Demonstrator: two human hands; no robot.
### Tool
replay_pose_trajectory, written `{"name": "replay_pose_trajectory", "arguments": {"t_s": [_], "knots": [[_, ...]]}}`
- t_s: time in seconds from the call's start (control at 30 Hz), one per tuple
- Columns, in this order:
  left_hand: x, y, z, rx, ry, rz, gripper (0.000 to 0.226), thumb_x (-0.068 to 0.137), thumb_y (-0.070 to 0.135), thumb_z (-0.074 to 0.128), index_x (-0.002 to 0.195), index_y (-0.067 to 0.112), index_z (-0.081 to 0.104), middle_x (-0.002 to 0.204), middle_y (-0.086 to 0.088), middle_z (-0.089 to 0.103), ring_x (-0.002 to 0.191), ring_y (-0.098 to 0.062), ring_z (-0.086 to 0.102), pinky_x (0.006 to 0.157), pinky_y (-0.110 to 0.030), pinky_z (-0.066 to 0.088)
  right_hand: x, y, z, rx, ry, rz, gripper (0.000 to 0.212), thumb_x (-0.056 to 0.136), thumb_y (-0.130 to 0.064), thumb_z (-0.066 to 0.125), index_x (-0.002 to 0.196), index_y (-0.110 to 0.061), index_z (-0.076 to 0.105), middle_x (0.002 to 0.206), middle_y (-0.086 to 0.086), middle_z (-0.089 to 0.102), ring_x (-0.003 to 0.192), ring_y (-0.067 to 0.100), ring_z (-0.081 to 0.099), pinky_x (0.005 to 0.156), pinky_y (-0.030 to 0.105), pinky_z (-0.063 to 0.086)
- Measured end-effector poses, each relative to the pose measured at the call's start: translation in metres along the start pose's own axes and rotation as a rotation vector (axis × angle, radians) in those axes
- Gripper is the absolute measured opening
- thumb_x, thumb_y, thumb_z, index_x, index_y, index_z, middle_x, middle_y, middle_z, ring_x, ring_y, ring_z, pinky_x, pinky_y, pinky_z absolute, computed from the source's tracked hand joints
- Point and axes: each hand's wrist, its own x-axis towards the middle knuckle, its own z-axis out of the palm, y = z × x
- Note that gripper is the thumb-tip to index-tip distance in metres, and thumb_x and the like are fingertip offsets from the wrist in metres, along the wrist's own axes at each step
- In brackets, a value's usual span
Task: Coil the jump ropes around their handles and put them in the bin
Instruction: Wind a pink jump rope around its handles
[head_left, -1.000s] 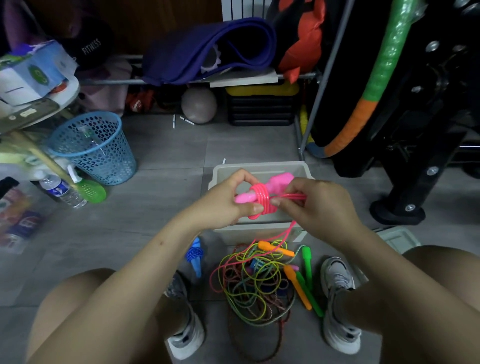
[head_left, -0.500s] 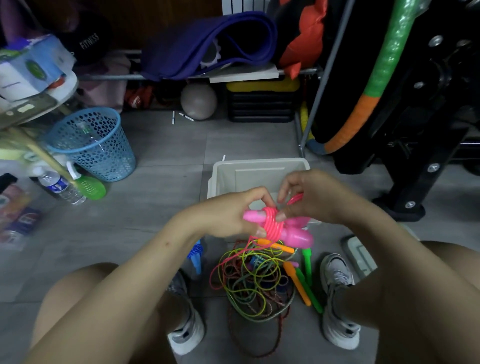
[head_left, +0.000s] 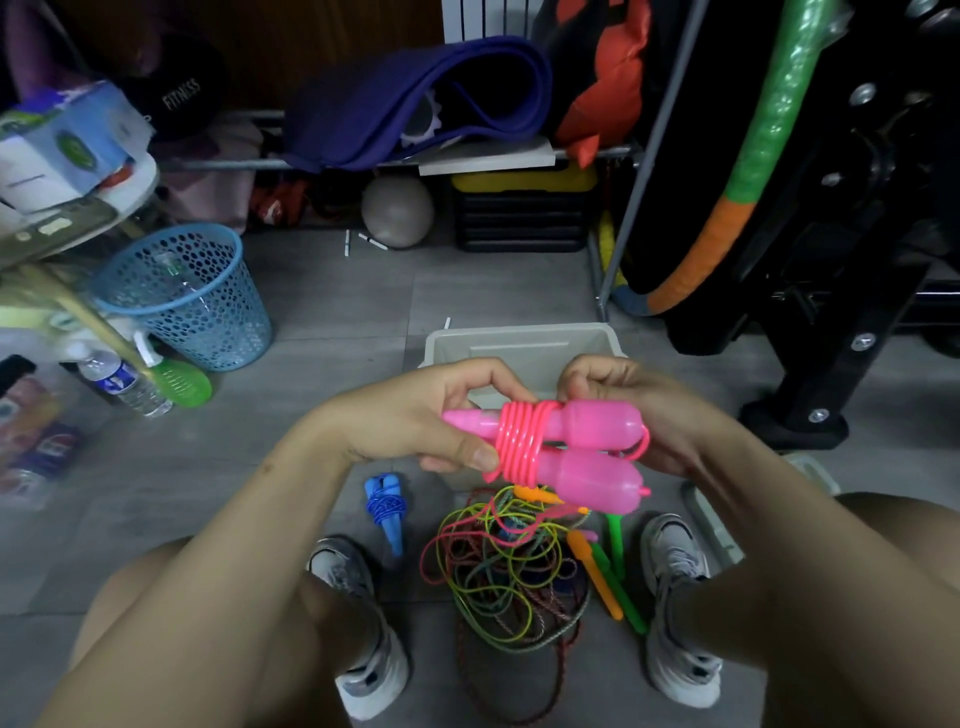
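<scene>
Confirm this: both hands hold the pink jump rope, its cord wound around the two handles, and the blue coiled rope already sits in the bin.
Not quite. The head view shows the blue coiled rope lying on the floor beside the bin, not in it. The rest holds: the left hand and right hand hold the pink jump rope, cord wound around both handles.

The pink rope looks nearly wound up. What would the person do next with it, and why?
Probably lower the pink jump rope into the bin just beyond it. Its cord already sits in tight coils round both handles, gripped by the left hand and right hand. First the last loop at the handle ends may need tucking.
</scene>
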Motion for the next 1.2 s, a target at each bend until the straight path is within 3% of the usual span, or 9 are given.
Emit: {"name": "replay_pose_trajectory", "arguments": {"t_s": [0.1, 0.2, 0.33, 0.5, 0.6, 0.77, 0.9, 1.03, 1.2], "knots": [[-0.004, -0.001, -0.004, -0.012, 0.021, 0.027, 0.051, 0.067, 0.01, 0.081, 0.108, 0.02, 0.053, 0.063, -0.003, 0.062, 0.041, -0.006, 0.041, 0.041, -0.014, 0.034, 0.001, 0.0, 0.001, -0.096, 0.114, 0.031, 0.053, 0.045, -0.069, 0.079, 0.062, -0.02, 0.073, 0.06, -0.002, 0.062, 0.052, 0.008, 0.054, 0.051, 0.018, 0.042], [-0.005, -0.001, -0.004, -0.004, 0.091, 0.03, 0.051, 0.068, 0.004, 0.076, 0.11, 0.016, 0.049, 0.059, 0.0, 0.06, 0.04, -0.006, 0.039, 0.04, -0.015, 0.033, -0.001, -0.003, 0.002, -0.121, 0.134, 0.036, 0.047, 0.068, -0.065, 0.065, 0.066, -0.018, 0.07, 0.058, 0.0, 0.056, 0.051, 0.01, 0.05, 0.051, 0.022, 0.038], [-0.004, -0.002, -0.004, -0.06, 0.205, 0.063, 0.053, 0.067, 0.01, 0.08, 0.11, 0.02, 0.05, 0.058, 0.001, 0.059, 0.04, -0.007, 0.033, 0.039, -0.016, 0.028, -0.005, -0.001, 0.002, -0.13, 0.123, 0.035, 0.068, 0.047, -0.074, 0.074, 0.09, -0.021, 0.075, 0.092, 0.017, 0.057, 0.082, 0.024, 0.053, 0.076, 0.033, 0.041], [0.002, -0.003, 0.003, -0.051, 0.367, 0.085, 0.051, 0.076, 0.004, 0.063, 0.12, 0.024, 0.048, 0.058, -0.002, 0.048, 0.04, -0.009, 0.029, 0.038, -0.016, 0.026, -0.005, 0.004, 0.004, -0.091, 0.072, -0.005, 0.091, 0.048, -0.083, 0.066, 0.1, -0.008, 0.057, 0.068, 0.002, 0.051, 0.064, 0.01, 0.044, 0.061, 0.024, 0.035], [0.003, -0.004, 0.004, -0.032, 0.384, 0.061, 0.076, 0.082, -0.003, 0.064, 0.139, 0.038, 0.035, 0.061, -0.005, 0.039, 0.041, -0.011, 0.029, 0.039, -0.016, 0.028, -0.004, 0.009, 0.006, -0.15, 0.116, -0.029, 0.071, 0.047, -0.073, 0.077, 0.086, -0.015, 0.06, 0.068, -0.001, 0.053, 0.07, 0.015, 0.041, 0.068, 0.027, 0.033], [0.009, -0.009, 0.008, -0.037, 0.358, 0.06, 0.062, 0.08, 0.01, 0.061, 0.134, 0.037, 0.045, 0.06, 0.006, 0.046, 0.044, -0.007, 0.025, 0.041, -0.017, 0.023, -0.004, 0.015, 0.007, -0.222, 0.143, -0.036, 0.06, 0.049, -0.069, 0.079, 0.077, -0.02, 0.06, 0.067, -0.004, 0.053, 0.073, 0.019, 0.039, 0.071, 0.03, 0.034], [0.009, -0.007, 0.01, -0.075, 0.414, 0.053, 0.052, 0.077, 0.008, 0.062, 0.124, 0.03, 0.053, 0.066, -0.006, 0.051, 0.041, -0.006, 0.026, 0.04, -0.015, 0.023, -0.001, 0.02, 0.005, -0.218, 0.158, -0.03, 0.066, 0.05, -0.071, 0.077, 0.084, -0.017, 0.059, 0.069, -0.004, 0.055, 0.072, 0.013, 0.046, 0.078, 0.035, 0.036], [0.013, -0.008, 0.014, -0.085, 0.502, 0.052, 0.048, 0.088, -0.001, 0.058, 0.128, 0.024, 0.052, 0.067, -0.007, 0.056, 0.041, -0.007, 0.026, 0.039, -0.015, 0.022, 0.001, 0.016, 0.013, -0.274, 0.224, -0.037, 0.049, 0.072, -0.067, 0.06, 0.078, -0.019, 0.068, 0.061, -0.005, 0.054, 0.054, 0.004, 0.042, 0.056, 0.018, 0.036], [0.022, -0.013, 0.012, -0.059, 0.648, 0.02, 0.046, 0.088, -0.004, 0.058, 0.127, 0.022, 0.055, 0.066, -0.005, 0.054, 0.043, -0.008, 0.025, 0.04, -0.015, 0.022, 0.005, 0.018, 0.025, -0.511, 0.523, 0.039, 0.044, 0.09, -0.044, 0.051, 0.081, -0.007, 0.072, 0.049, -0.001, 0.055, 0.036, 0.005, 0.036, 0.04, 0.015, 0.03]]}}
